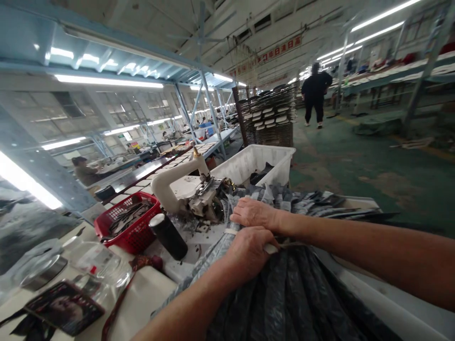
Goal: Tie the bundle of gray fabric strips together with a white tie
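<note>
A thick bundle of layered grey, slightly shiny fabric pieces lies in front of me, gathered across its middle by a narrow white band. My left hand is closed at the bundle, and a pale end of the band pokes out beside its fingers. Just beyond it, my right hand presses down with curled fingers gripping the gathered fabric. Past the hands stands a cream sewing machine, its metal head close to the fabric. The undersides of both hands are hidden.
Left of the machine are a red basket of dark scraps and a black flask. A clear plastic bottle and a picture-covered box lie nearer. Behind stands a white bin. One person stands in the aisle.
</note>
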